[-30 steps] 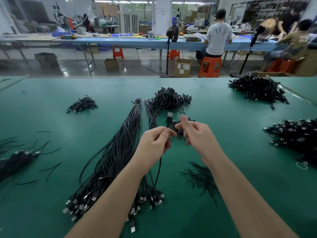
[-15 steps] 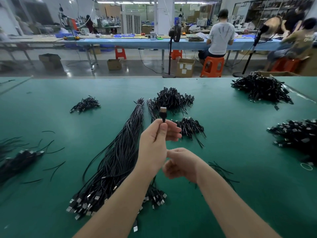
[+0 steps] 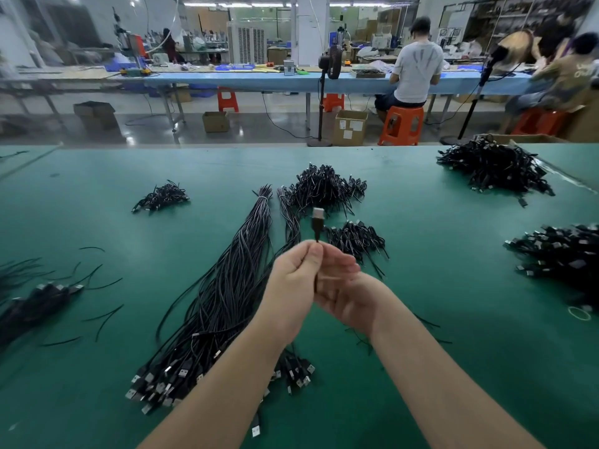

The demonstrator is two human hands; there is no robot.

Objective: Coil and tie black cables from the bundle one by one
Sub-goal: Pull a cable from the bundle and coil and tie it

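A long bundle of straight black cables [image 3: 227, 296] lies diagonally on the green table [image 3: 453, 319], its USB plugs fanned out near the front edge. My left hand [image 3: 291, 283] pinches one black cable [image 3: 317, 222] just below its USB plug, which points upward. My right hand [image 3: 350, 296] sits just behind and under the left, palm up and fingers partly curled around the same cable's lower run. A small pile of coiled cables [image 3: 356, 239] lies right behind my hands.
A bigger heap of coiled cables [image 3: 324, 186] lies farther back, with others at the left [image 3: 160, 197], far right [image 3: 496, 166] and right edge [image 3: 560, 251]. Loose black ties [image 3: 103, 315] lie scattered at left. People sit at a blue bench beyond.
My left hand has lifted the plug upright. My right hand dropped from beside the left to below it, then came up under it, palm up.
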